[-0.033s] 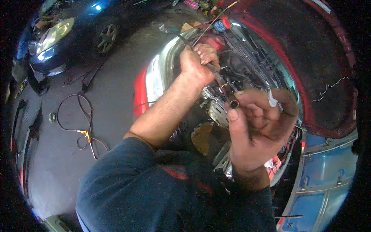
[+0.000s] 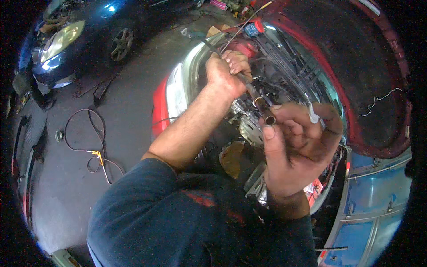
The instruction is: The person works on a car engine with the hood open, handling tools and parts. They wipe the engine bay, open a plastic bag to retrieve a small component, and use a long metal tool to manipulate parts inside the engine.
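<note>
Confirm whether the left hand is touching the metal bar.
Touching. The head view shows the left hand closed around the metal bar.

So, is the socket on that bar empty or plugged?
Empty at its mouth, it appears: the socket shows a dark, hollow round opening by the right hand. Deeper inside, I cannot tell.

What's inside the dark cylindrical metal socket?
Inside the dark cylindrical metal socket, only a shadowed hollow shows at the open end; its wall hides the deeper interior.
</note>
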Tool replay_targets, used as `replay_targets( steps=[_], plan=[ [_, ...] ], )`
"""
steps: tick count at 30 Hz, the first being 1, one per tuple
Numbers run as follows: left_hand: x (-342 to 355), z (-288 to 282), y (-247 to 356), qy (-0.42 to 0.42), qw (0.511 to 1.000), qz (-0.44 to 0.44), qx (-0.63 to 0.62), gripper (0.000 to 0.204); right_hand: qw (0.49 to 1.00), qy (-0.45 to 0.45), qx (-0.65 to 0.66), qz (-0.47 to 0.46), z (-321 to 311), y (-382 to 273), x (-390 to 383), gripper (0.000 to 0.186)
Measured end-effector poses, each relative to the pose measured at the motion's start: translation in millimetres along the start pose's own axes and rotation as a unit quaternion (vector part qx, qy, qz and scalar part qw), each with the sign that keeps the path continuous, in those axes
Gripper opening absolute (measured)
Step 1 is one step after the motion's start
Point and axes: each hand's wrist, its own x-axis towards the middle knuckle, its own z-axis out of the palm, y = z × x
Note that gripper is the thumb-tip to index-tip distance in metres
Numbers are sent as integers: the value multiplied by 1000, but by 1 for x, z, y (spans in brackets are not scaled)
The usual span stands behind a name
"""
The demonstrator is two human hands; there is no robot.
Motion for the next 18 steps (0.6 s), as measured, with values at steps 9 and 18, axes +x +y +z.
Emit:
replay_targets(
  steps=[9, 18],
  plan=[
    [14, 11, 15, 24, 998, 41, 47, 56, 1000, 4, 18, 21, -8, 16, 8, 66],
    [8, 28, 24, -17, 991, 93, 97, 60, 1000, 12, 15, 24, -6, 16, 9, 63]
  ],
)
